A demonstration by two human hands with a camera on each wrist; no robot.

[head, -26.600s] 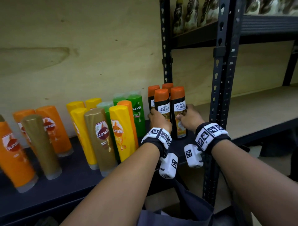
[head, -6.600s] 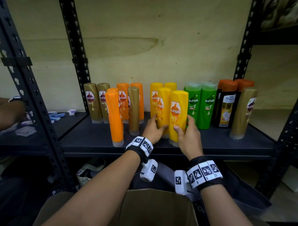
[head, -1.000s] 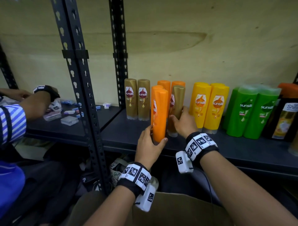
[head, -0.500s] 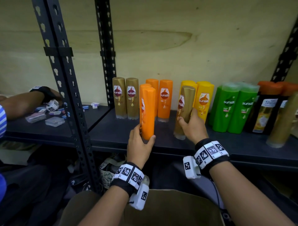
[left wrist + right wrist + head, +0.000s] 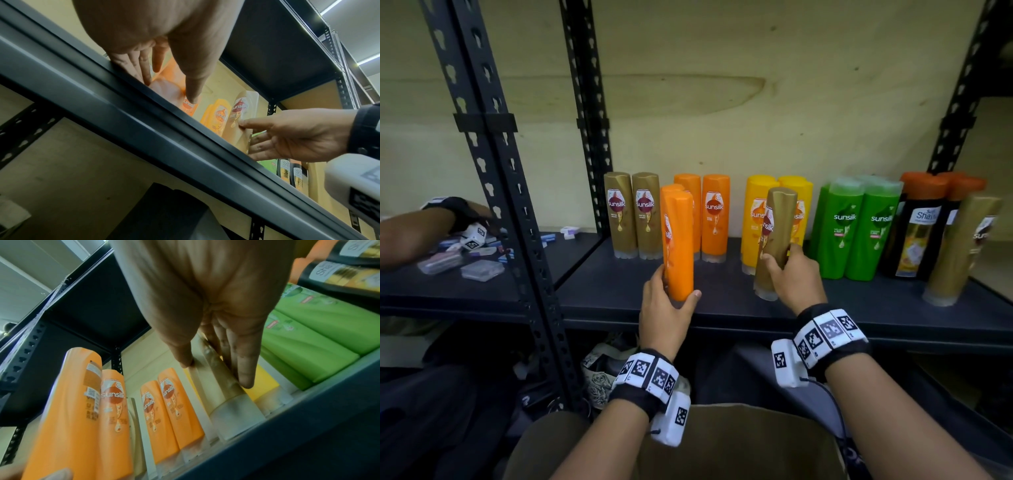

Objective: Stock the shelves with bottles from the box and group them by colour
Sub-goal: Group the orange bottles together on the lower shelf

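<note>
Orange plastic fills the left hand [image 5: 666, 310]: its fingers and thumb wrap the base of an orange bottle [image 5: 677, 245] that stands cap-down near the front of the dark shelf [image 5: 722, 308], long axis close to vertical, top toward 12 o'clock. At 3 o'clock from it the right hand [image 5: 792, 277] grips a gold bottle [image 5: 774, 236] by its lower half; this one leans, its top tipped toward 1 o'clock, its clear cap at the shelf surface. Behind, along the back wall, stand two gold bottles [image 5: 635, 214], orange bottles [image 5: 715, 216], yellow bottles [image 5: 755, 219], green bottles [image 5: 859, 226], black bottles with orange caps [image 5: 923, 222], and one more gold bottle at the far right [image 5: 959, 250].

Only the head view shows the whole row. From below, the left wrist view shows the left thumb pressed on the orange label and the right thumb on the gold bottle's face. A printed back label on the orange bottle [image 5: 68, 410], which faces away in the head view, appears in the right wrist view, along with the right hand's fingers [image 5: 244, 366] laid along the gold bottle's side above its cap.
</note>
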